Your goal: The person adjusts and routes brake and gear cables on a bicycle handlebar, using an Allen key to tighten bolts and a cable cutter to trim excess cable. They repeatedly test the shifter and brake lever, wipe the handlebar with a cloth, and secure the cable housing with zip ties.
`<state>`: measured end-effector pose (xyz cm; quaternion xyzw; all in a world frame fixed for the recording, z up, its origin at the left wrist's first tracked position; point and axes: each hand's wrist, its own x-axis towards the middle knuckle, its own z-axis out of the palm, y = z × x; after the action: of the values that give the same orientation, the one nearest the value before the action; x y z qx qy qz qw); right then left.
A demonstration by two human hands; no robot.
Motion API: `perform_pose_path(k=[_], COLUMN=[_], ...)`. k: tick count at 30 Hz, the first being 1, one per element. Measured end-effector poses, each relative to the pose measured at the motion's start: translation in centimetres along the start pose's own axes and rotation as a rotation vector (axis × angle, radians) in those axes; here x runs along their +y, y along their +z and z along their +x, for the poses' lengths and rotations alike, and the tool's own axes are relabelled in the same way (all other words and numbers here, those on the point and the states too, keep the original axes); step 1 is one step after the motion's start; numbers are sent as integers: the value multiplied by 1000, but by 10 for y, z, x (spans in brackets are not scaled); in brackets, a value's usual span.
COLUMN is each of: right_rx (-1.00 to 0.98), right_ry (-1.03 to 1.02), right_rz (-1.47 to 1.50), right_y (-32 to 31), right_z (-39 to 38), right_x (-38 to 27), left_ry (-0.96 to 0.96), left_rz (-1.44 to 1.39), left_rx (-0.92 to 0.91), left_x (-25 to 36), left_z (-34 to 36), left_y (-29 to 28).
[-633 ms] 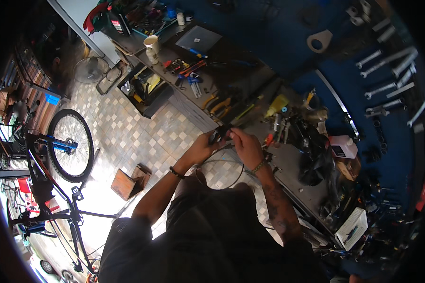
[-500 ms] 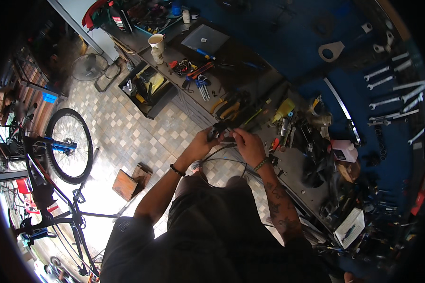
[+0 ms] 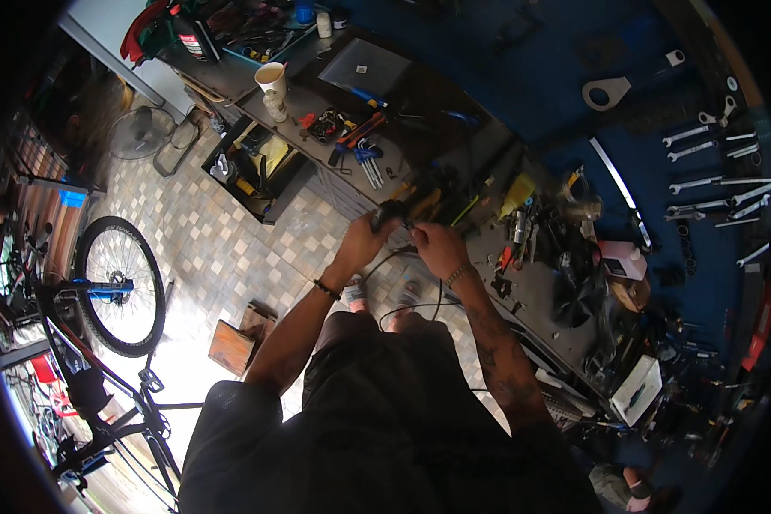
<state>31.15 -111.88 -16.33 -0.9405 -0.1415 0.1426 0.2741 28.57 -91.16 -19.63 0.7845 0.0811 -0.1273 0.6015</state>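
Observation:
My left hand is closed on a small dark part, held in the middle of the view above the bench's front edge. My right hand is closed beside it, fingertips pinched on the thin dark cable's end at the part; exactly what they grip is too small to make out. The cable hangs in a loop below my hands, over my feet. Just beyond are yellow-handled tools and a yellow bottle on the workbench.
An open drawer juts from the bench. A bicycle wheel and frame stand left, near wooden blocks on the floor. A fan is behind. Wrenches hang on the blue board, right. Another person's arm shows at bottom right.
Both my hands have risen slightly away from my body with the dark part. The cable loop shifted and both my feet now show. More of the other person appears at bottom right.

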Motion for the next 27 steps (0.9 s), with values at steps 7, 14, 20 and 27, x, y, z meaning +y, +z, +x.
perform_pose_path(k=[7,14,20,27], right_rx=[-50,-78,73,-137], right_ry=[155,187,116,157], right_rz=[72,172,16,575], right_y=[10,7,23,0], right_z=[46,42,27,12], right_x=[2,10,-2,-7], left_ry=[59,-6,19,366], left_rz=[316,225,453,225], left_rx=[278,248,364,380], left_x=[-16,-5,1,-12], left_z=[60,63,51,37], left_y=[15,18,18,-2])
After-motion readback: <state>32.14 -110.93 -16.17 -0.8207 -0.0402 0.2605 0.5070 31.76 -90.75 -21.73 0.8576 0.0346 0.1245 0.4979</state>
